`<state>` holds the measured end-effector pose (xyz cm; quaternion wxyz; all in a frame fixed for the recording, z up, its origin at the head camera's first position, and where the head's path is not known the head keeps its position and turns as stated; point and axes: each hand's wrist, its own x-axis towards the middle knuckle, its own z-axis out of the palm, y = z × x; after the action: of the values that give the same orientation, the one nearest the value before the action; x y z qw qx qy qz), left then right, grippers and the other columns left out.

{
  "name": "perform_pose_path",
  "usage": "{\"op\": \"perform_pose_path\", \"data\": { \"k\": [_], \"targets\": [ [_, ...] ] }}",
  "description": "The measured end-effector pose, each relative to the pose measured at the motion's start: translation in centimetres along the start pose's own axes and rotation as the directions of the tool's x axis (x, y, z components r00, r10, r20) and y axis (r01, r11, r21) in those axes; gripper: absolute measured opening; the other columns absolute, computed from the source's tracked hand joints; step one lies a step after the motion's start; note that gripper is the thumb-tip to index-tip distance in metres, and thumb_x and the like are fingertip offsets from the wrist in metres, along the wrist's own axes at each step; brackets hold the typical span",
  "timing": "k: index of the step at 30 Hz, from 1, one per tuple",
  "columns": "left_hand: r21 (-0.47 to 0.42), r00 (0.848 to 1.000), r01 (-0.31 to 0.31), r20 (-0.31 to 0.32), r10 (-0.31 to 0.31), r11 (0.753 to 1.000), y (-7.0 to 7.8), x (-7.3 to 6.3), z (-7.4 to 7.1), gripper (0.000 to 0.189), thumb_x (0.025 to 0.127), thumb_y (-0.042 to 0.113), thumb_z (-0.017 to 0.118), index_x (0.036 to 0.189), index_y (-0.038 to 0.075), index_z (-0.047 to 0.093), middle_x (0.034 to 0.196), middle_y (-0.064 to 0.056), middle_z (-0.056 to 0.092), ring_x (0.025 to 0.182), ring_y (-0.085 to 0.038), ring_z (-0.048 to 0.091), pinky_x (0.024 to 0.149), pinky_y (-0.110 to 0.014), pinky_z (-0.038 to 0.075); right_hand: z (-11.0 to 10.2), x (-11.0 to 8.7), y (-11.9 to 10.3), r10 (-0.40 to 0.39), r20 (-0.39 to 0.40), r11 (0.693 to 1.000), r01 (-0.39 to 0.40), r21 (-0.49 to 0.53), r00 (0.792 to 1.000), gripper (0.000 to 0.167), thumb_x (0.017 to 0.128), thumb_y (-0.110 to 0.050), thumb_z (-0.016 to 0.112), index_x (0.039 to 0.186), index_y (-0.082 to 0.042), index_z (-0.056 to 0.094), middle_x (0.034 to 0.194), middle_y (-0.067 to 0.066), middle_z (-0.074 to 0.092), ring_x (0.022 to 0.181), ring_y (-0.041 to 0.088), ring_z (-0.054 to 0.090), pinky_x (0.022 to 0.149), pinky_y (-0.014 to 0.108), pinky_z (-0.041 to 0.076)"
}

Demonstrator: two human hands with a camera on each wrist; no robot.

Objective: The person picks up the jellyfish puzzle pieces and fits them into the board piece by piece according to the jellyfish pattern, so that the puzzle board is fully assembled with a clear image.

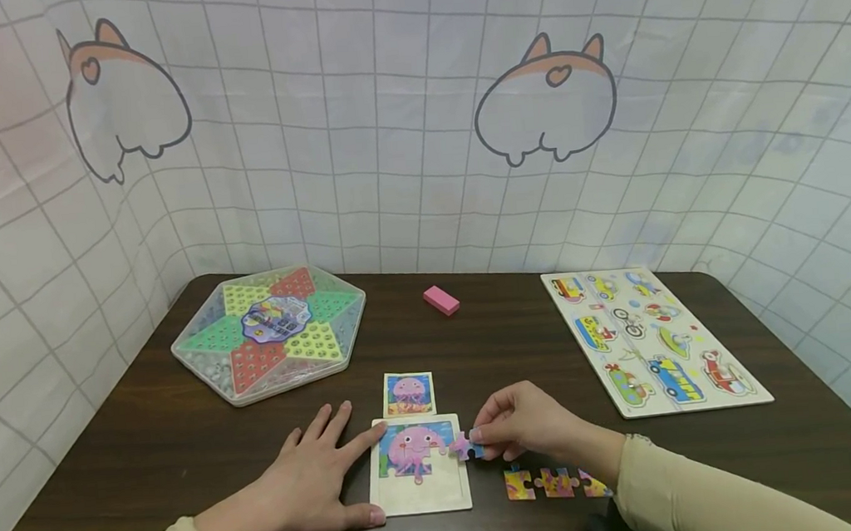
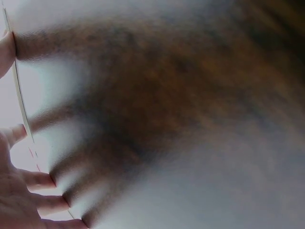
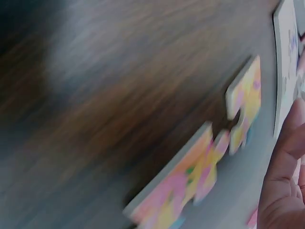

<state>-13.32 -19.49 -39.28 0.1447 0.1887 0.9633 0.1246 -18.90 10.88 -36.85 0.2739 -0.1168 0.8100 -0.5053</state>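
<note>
A square puzzle board with a pale frame lies at the table's front, partly filled with a pink jellyfish picture. My left hand spreads flat beside it, index fingertip and thumb at the board's left edge. At the board's right edge my right hand pinches a pink and blue jigsaw piece between thumb and fingers. Three yellow and pink loose pieces lie in a row below the right wrist; two of them show large in the right wrist view. A small jellyfish picture card touches the board's top.
A hexagonal Chinese checkers box sits at the back left. Farther back in the middle lies a pink block. A vehicle peg puzzle board is on the right. A white grid-patterned curtain surrounds the dark table.
</note>
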Motion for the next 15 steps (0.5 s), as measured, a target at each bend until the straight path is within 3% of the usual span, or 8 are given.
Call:
{"op": "perform_pose_path", "data": {
  "k": [15],
  "targets": [
    [0.001,1.000,-0.002,-0.009,0.002,1.000,0.1,-0.2,-0.1,0.099,0.078,0.079,0.067,0.160,0.032,0.036,0.167,-0.025,0.024,0.152,-0.053,0.024,0.106,-0.079,0.030,2.9,1.4,-1.5,0.072,-0.023,0.992,-0.074,-0.099,0.997,0.013,0.092,-0.012,0.077,0.087,0.000,0.076,0.073,0.010,0.076,0.062,0.010,0.072,0.055,0.023,0.054]
  ]
}}
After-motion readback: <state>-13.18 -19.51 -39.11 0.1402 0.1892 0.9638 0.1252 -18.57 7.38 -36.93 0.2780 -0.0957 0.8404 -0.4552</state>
